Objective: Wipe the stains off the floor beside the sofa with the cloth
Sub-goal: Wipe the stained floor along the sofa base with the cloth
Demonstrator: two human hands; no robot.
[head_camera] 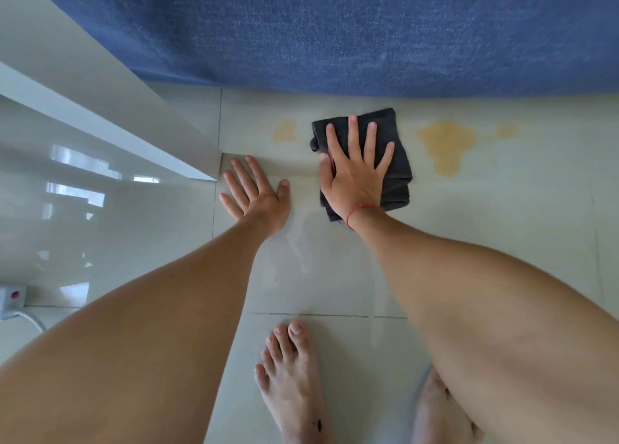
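Your right hand (351,172) presses flat, fingers spread, on the dark cloth (395,162) lying on the floor (335,276) between two yellow stains (443,143), your left hand (256,194) lies empty, and a fast stroke could smear liquid onto the blue sofa (368,31).

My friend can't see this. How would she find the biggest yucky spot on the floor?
Start at the big blue fabric sofa along the top, then look down at the pale glossy tiled floor beside it. Right of the folded dark grey cloth under the right hand lies the big yellow blotchy stain. The small faint yellow stain left of the cloth is paler.
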